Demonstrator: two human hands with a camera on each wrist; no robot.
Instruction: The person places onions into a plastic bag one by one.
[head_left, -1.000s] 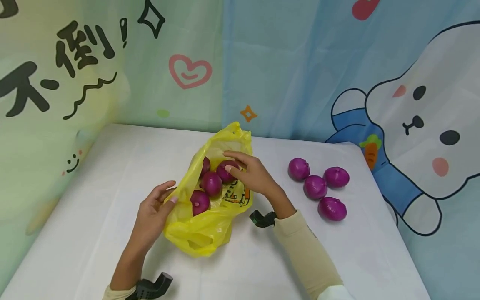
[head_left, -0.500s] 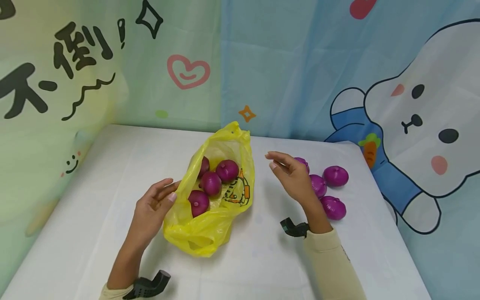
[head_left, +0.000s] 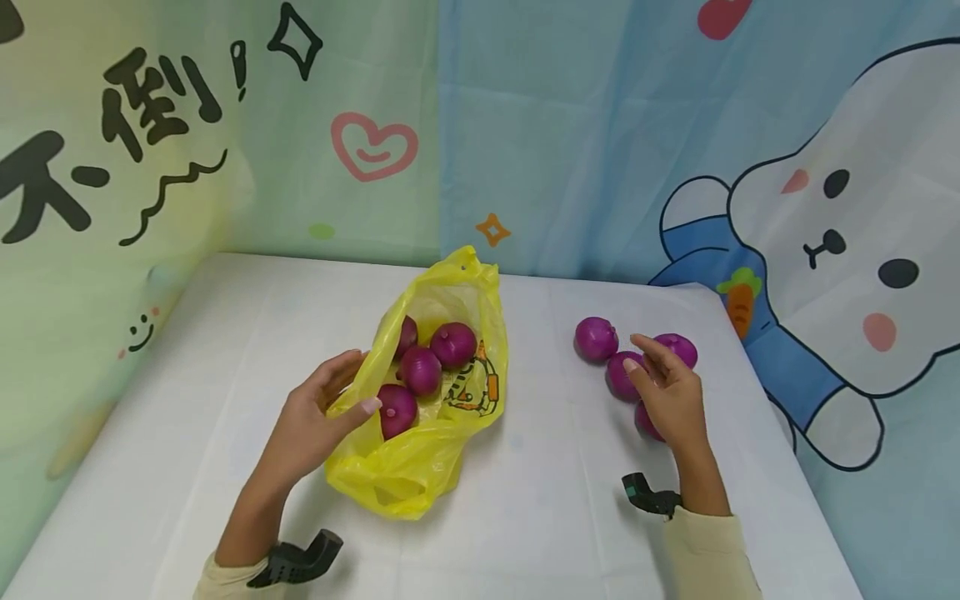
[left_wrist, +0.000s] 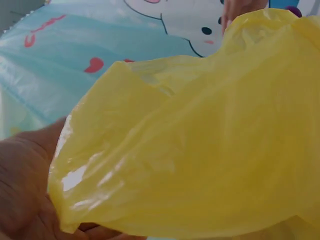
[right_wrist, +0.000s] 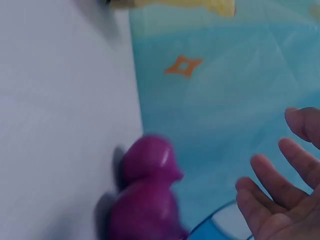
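Note:
A yellow plastic bag (head_left: 397,467) lies on the table with its mouth spread, and several red onions (head_left: 421,370) are visible inside. My left hand (head_left: 311,425) holds the bag's left rim, its thumb over the edge beside an onion and its fingers behind the plastic. In the left wrist view the yellow plastic (left_wrist: 185,155) covers part of that hand. My right hand (head_left: 671,400) hovers above a loose group of red onions (head_left: 596,339) at the right, its fingers apart and holding nothing. It partly hides some of them.
A white cloth (head_left: 540,500) covers the table. Behind it hangs a printed curtain (head_left: 555,150) with a rabbit drawing (head_left: 847,225). Each wrist carries a black camera mount (head_left: 296,562).
My right hand has moved from over the bag's mouth rightward to the loose onions. My left thumb has shifted from outside the bag over its rim.

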